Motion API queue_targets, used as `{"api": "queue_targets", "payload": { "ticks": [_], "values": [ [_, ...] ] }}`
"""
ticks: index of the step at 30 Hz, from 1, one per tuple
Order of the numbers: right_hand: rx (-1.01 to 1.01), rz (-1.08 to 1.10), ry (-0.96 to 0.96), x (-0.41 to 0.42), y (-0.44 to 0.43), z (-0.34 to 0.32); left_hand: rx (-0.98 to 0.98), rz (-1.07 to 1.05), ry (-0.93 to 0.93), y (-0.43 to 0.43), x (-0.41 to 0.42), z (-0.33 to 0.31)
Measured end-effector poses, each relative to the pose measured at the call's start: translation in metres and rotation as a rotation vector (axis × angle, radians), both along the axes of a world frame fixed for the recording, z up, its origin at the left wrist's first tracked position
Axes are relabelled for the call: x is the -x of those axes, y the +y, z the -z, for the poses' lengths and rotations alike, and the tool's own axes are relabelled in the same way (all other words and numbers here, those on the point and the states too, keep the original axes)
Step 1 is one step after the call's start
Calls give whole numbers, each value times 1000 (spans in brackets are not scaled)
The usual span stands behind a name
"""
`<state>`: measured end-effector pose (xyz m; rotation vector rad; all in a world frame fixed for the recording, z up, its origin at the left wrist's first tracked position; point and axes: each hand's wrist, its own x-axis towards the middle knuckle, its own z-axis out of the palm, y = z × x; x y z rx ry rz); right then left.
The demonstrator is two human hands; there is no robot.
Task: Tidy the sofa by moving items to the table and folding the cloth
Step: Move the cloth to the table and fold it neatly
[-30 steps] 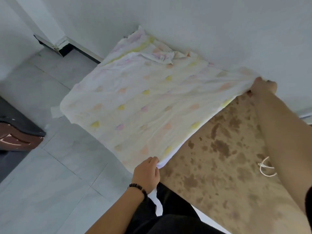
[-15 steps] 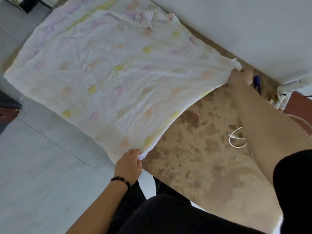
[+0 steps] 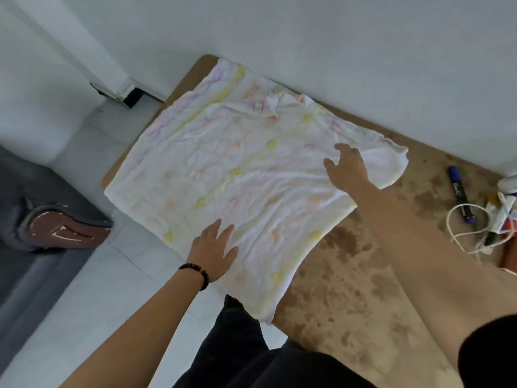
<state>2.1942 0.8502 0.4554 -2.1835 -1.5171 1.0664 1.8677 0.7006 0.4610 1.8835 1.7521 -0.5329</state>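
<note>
A white cloth with faded yellow and pink spots lies spread and wrinkled over the left part of the brown mottled table, its near corner hanging over the edge. My left hand, with a dark bead bracelet at the wrist, rests flat and open on the cloth's near side. My right hand hovers or presses with fingers spread on the cloth's right part. Neither hand grips anything.
A blue marker, a white cord and crumpled packaging lie at the table's right end. A white wall runs behind the table. A dark sofa with a brown arm stands left, across tiled floor.
Both hands have let go of the cloth's corners; the cloth, held up and stretched before, now lies flat on the table with my open hands on top of it.
</note>
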Motion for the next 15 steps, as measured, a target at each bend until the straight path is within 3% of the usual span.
{"api": "queue_targets", "payload": {
  "ticks": [7,15],
  "values": [
    [16,113,180,88,73,4,-186,-33,1,155,79,12],
    [47,532,370,171,179,52,-357,-70,-93,344,138,62]
  ]
}}
